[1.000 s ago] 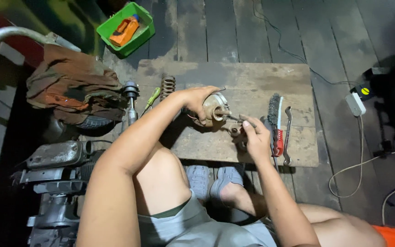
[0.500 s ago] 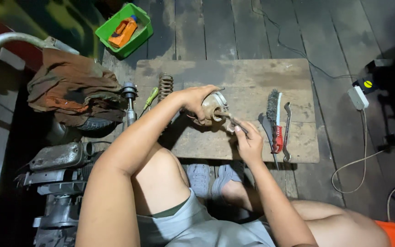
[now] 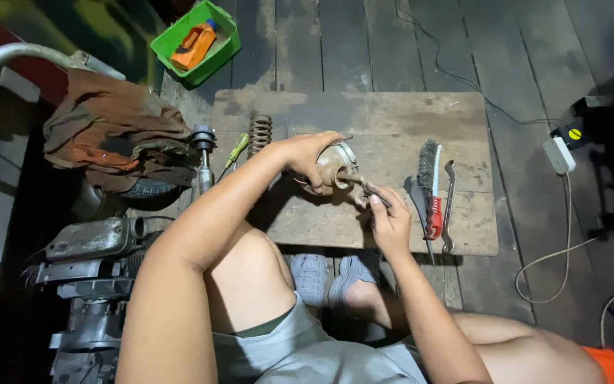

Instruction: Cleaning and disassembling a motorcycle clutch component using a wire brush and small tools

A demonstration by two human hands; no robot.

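My left hand (image 3: 307, 153) grips a round, greasy metal part (image 3: 335, 165) and holds it just above a worn wooden board (image 3: 392, 121). My right hand (image 3: 389, 220) holds a thin dark tool (image 3: 369, 188) with its tip against the front of that part. A wire brush with a red handle (image 3: 431, 185) and a flat spanner (image 3: 449, 206) lie on the board just right of my right hand. A coil spring (image 3: 259, 133) and a green-handled screwdriver (image 3: 236, 151) lie left of my left forearm.
A green tray (image 3: 197, 35) holding an orange object sits at the top left. A brown rag (image 3: 119, 135) covers a tyre beside an engine block (image 3: 90, 284). A white plug adapter (image 3: 559, 153) and cables lie on the plank floor to the right. My sandalled feet (image 3: 332, 274) rest below the board.
My right hand has shifted slightly down and right along the tool while the left hand keeps hold of the metal part. The view has tilted a little.
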